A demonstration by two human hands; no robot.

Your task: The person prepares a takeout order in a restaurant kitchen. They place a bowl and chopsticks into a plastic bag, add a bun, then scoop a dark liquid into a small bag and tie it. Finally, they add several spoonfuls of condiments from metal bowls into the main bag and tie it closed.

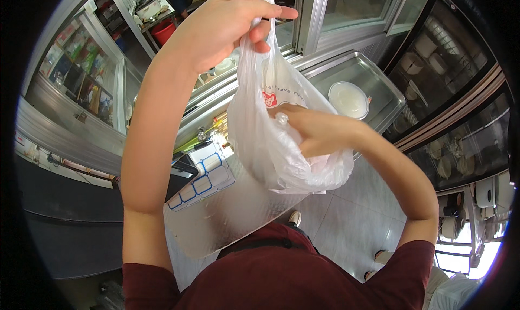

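A thin white plastic carrier bag with red and dark print hangs in front of me, bulging at its bottom. High up, my left hand grips its gathered handles, some fingers stretched out past them. My right hand reaches into the bag's side opening from the right. Its fingers are hidden by the plastic, so what they hold cannot be made out. A crumpled, knot-like bit of clear plastic shows beside that hand. Something pale pink lies low in the bag, mostly covered.
Below the bag is a counter with a clear textured cover, a blue-lined compartment tray and a dark device. Behind stands a metal tray with a round white-topped container. Glass-door cabinets flank the right; another person's feet show lower right.
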